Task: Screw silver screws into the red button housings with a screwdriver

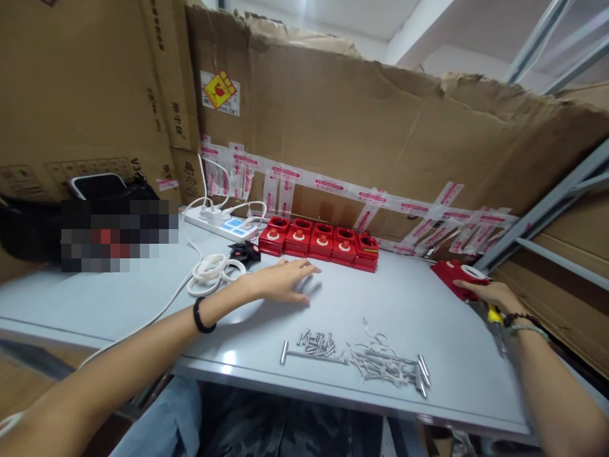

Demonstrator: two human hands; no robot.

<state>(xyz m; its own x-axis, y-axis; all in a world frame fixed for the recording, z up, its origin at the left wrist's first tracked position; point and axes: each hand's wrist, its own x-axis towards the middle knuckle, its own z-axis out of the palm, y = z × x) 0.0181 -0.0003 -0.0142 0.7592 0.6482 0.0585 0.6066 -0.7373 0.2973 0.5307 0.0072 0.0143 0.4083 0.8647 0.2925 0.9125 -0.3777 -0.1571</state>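
My left hand (285, 279) hovers over or rests on the middle of the table, fingers spread, nothing in it. Beyond it several red housings (321, 241) with round openings and white rings stand in a row. At the table's right end my right hand (492, 293) grips a red plastic part (450, 279); a white ring (474, 272) shows beside its fingers. Part of the grip is hidden. Nearer the front edge lie a pile of small metal screws (318, 344), T-handled metal tools (421, 376) and a tangle of thin whitish strips (375, 365).
A white power strip (221, 222) with plugs, a coiled white cable (212, 273) and small black packets (245, 252) lie left of the housings. A dark bag (31, 231) with a phone (98, 185) sits at far left. Taped cardboard (342, 127) walls the back; metal shelving (552, 209) stands right.
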